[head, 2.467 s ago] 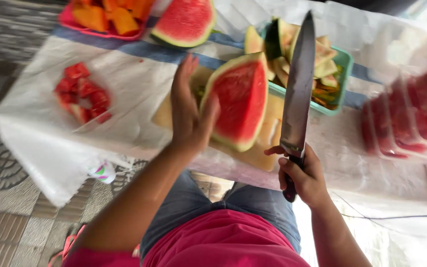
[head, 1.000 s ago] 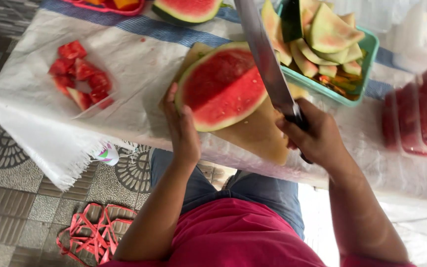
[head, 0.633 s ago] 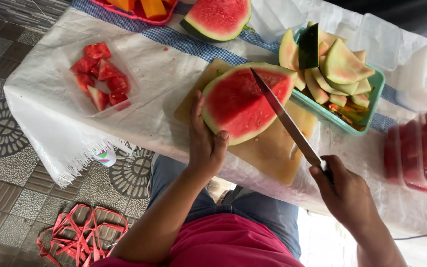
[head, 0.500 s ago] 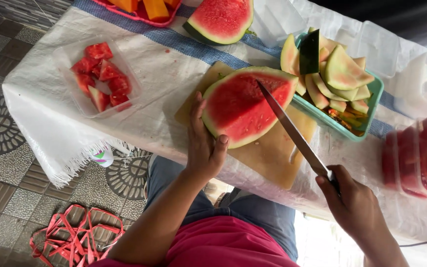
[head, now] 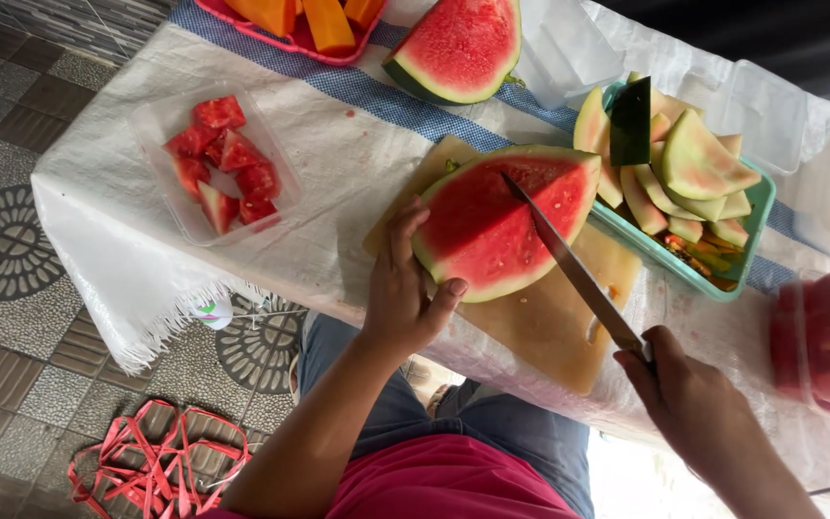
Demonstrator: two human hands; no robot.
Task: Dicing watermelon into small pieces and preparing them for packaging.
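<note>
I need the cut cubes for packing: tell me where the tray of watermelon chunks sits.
In the head view, the clear tray of watermelon chunks lies on the table's left part, left of the cutting board, apart from the left hand.

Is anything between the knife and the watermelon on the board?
Nothing visible. The knife, held in the right hand, already lies with its blade on the red flesh of the watermelon half. The left hand steadies the melon's near edge, away from the blade, on the cutting board.
</note>
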